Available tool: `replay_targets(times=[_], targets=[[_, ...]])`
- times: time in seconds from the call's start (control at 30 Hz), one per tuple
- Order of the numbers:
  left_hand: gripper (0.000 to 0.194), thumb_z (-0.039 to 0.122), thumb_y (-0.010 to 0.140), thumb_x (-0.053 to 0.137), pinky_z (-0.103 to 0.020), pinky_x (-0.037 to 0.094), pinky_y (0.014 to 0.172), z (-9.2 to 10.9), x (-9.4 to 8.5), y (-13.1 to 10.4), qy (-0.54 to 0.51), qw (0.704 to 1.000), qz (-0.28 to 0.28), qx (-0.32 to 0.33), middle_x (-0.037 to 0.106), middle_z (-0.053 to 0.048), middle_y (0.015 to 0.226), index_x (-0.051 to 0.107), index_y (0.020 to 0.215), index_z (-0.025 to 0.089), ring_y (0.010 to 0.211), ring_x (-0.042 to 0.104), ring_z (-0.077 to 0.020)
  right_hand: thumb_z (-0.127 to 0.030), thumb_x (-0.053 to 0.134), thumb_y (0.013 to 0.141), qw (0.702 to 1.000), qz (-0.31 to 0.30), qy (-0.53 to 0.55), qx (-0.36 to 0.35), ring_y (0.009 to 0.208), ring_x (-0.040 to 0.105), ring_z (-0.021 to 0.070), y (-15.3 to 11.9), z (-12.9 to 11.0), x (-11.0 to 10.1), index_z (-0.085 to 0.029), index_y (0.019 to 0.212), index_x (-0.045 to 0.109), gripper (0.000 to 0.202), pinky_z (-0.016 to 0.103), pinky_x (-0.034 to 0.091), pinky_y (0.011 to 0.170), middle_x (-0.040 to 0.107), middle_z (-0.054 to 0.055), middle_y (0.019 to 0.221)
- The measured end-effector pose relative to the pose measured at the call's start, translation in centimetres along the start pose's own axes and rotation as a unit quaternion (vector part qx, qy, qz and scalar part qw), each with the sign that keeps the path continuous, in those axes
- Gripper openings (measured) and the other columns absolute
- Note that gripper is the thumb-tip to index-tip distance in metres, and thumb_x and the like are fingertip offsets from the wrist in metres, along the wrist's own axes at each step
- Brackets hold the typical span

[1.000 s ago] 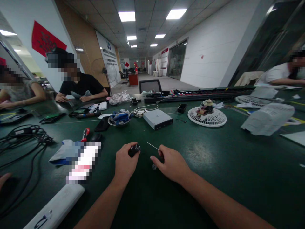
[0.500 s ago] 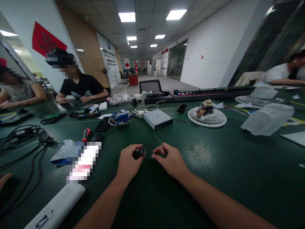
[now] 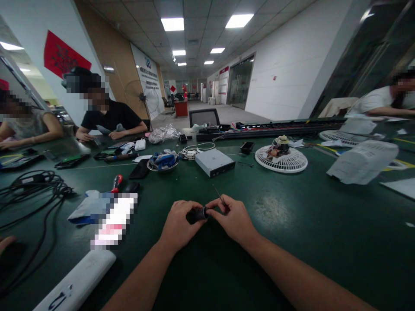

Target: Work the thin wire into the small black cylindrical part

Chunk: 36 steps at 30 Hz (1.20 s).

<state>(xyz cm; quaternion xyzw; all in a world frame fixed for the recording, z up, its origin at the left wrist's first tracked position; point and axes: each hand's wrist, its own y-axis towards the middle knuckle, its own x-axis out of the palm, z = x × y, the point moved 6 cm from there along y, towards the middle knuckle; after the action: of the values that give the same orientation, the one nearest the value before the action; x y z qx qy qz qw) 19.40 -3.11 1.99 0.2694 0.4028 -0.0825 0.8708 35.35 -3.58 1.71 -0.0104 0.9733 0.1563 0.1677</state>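
My left hand [image 3: 181, 222] grips a short black cylinder [image 3: 198, 214] whose round open end faces right. Just right of it, my right hand [image 3: 233, 216] has its thumb and index fingertips pinched at the cylinder's rim; anything small between them is too tiny to make out. A thin metal rod [image 3: 218, 192], like a slim screwdriver, is also held in my right hand and points up and to the left. Both hands are above the dark green table [image 3: 275, 259]. Beyond them lies a silver disc drive [image 3: 215, 161].
A white fan grille [image 3: 281, 160] with a motor lies behind at right, near a translucent plastic cover [image 3: 363, 162]. To the left are a bowl [image 3: 163, 166] with blue cloth, a red-handled tool [image 3: 117, 183], black cables [image 3: 42, 185] and a white casing [image 3: 78, 280]. People sit around the table.
My left hand has moved right with the black cylinder, closing the gap to my right fingertips. The thin rod has shifted slightly in my right hand.
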Motion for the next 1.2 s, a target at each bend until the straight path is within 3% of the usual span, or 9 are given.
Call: replay_targets(times=[0.53,0.8,1.2], targets=[[0.026,0.026,0.07,0.076,-0.041,0.046,0.082,0.1,0.0,-0.2,-0.01,1.0,-0.002,0.014,0.069,-0.002,0.092,0.067,0.094,0.024,0.091,0.059,-0.0226,-0.02,0.065,0.073,1.0,-0.006,-0.009,-0.004,0.077,0.065,0.0174,0.1,-0.1,0.1,-0.023,0.061,0.031,0.036,0.029,0.046,0.068,0.07,0.002,0.079],[0.028,0.01,0.071,0.07,-0.043,0.044,0.092,0.6,0.0,-0.3,-0.039,0.998,-0.011,0.056,0.072,-0.001,0.098,0.067,0.094,0.025,0.095,0.062,-0.0218,-0.024,0.067,0.072,0.997,-0.066,0.035,0.032,0.074,0.063,0.0159,0.1,1.4,1.1,-0.023,0.066,0.033,0.035,0.029,0.048,0.067,0.069,0.002,0.085],[0.03,0.017,0.076,0.071,-0.04,0.047,0.091,0.6,-0.1,-0.4,-0.047,0.997,0.001,0.059,0.071,-0.003,0.103,0.064,0.104,0.024,0.099,0.062,-0.0205,-0.035,0.063,0.08,0.989,-0.053,-0.136,0.008,0.058,0.05,0.0125,-0.2,0.9,0.7,-0.021,0.065,0.043,0.029,0.025,0.036,0.055,0.058,-0.003,0.065]])
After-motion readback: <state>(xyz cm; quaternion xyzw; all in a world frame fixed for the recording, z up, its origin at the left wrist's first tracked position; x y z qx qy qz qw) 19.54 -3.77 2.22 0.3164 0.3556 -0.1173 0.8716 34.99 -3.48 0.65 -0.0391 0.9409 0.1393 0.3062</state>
